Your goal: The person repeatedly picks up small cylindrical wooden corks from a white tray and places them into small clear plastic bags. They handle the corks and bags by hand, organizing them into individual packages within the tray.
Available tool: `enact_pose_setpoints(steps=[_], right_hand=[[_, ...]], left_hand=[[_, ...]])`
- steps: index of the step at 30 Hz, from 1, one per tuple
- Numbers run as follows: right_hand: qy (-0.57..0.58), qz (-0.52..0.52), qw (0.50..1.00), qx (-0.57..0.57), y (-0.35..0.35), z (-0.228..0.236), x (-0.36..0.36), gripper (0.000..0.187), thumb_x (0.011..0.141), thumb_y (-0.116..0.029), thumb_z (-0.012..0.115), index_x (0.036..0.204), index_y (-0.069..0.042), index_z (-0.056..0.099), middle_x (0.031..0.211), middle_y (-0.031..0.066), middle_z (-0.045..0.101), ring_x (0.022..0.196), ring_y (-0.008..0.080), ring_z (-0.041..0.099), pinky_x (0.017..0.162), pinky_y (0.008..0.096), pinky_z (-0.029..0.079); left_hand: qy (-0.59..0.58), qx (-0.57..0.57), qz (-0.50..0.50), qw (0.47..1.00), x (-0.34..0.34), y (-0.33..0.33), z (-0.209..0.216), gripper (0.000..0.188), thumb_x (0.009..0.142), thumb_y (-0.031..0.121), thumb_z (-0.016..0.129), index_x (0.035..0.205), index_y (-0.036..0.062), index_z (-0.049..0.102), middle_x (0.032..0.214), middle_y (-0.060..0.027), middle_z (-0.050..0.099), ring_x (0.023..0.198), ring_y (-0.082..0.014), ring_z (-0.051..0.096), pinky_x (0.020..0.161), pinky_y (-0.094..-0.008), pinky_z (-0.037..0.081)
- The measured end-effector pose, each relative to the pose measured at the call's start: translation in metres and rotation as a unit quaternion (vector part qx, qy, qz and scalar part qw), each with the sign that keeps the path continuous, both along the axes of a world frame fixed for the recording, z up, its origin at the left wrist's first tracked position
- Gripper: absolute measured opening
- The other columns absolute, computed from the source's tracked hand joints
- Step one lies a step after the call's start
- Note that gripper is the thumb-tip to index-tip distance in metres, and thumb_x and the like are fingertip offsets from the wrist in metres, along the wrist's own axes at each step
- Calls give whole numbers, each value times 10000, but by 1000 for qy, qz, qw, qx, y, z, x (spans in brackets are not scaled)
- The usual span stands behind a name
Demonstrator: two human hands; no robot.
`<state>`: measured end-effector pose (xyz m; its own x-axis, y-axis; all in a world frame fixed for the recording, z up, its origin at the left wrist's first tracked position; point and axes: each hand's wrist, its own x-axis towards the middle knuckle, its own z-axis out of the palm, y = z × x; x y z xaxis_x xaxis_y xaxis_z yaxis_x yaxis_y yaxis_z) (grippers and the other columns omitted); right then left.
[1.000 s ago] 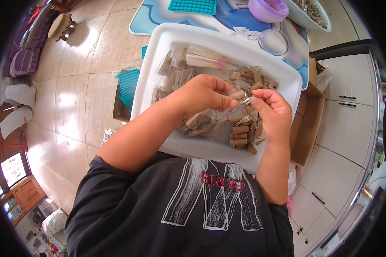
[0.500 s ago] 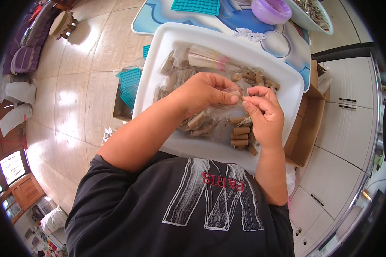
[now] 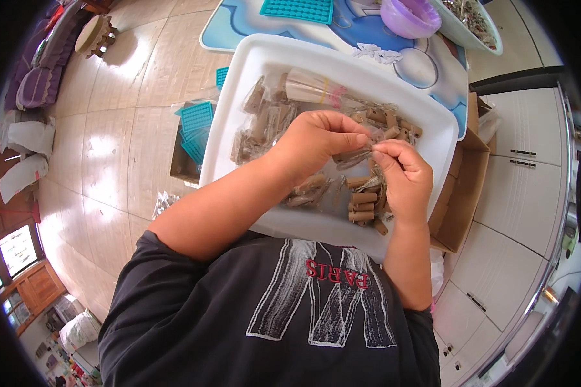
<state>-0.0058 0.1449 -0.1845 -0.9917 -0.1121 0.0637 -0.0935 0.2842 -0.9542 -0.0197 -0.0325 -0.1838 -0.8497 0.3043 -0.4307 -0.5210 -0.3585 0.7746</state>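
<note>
Over a white plastic tub [image 3: 239,71], both of my hands are closed, fingertips nearly meeting. My left hand [image 3: 326,138] pinches the edge of a small clear plastic bag [image 3: 354,158] between thumb and forefinger. With thumb and fingertips, my right hand [image 3: 403,174] grips the same bag's edge close by. The bag hangs below my fingers; its contents are hard to make out. Loose brown cylinders [image 3: 361,208] with thin strings lie in the tub beneath my right hand. Filled clear bags of brown pieces [image 3: 255,126] lie on the left, partly hidden by my left forearm.
A stack of flat clear bags [image 3: 303,87] lies at the tub's far side. Beyond it, a blue table [image 3: 239,26] holds a teal tray [image 3: 297,9], a purple bowl [image 3: 410,16] and a pale basin [image 3: 494,39]. Cardboard boxes [image 3: 461,200] flank the tub.
My hands have shifted slightly right, and their fingertips have drawn a little apart along the bag's edge. The bag hangs lower and narrower below them.
</note>
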Motion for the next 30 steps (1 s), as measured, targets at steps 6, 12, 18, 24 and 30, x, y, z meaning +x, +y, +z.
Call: enact_pose_setpoints(steps=[6, 12, 18, 24, 30], right_hand=[[-82, -125, 981, -123, -1, 1, -4, 124, 845, -68, 601, 946, 3, 619, 790, 31, 604, 672, 86, 528, 635, 208, 427], [-118, -71, 978, -156, -2, 6, -4, 172, 850, -126, 620, 964, -1, 587, 757, -6, 577, 665, 26, 485, 595, 151, 368], [73, -184, 977, -83, 1, 2, -10, 90, 807, -64, 658, 861, 1, 625, 722, -18, 552, 648, 39, 462, 581, 167, 369], [216, -36, 971, 96, -18, 7, -1, 155, 718, 24, 694, 865, -15, 666, 644, 23, 503, 563, 103, 473, 500, 217, 370], [212, -37, 967, 138, -21, 5, -4, 75, 742, -15, 676, 804, -12, 633, 660, 72, 537, 559, 147, 499, 507, 236, 396]], left_hand=[[53, -29, 11, 998, 3, 1, -2, 135, 855, 73, 587, 958, -7, 621, 897, -45, 644, 779, -74, 580, 710, -197, 470], [59, -26, 4, 998, 4, 3, 0, 175, 859, 63, 575, 1002, -31, 608, 893, -56, 644, 795, -84, 587, 717, -212, 479], [61, -48, -9, 997, 6, 3, 0, 184, 877, 83, 559, 1022, -11, 621, 925, -41, 646, 826, -71, 574, 753, -208, 466], [100, -66, -22, 993, 9, 8, -2, 213, 879, 77, 557, 1057, -26, 608, 947, -42, 636, 852, -72, 562, 770, -207, 459], [116, -78, -39, 989, 16, 11, -3, 208, 873, 90, 565, 1044, -15, 619, 915, -46, 637, 828, -72, 558, 739, -217, 466]])
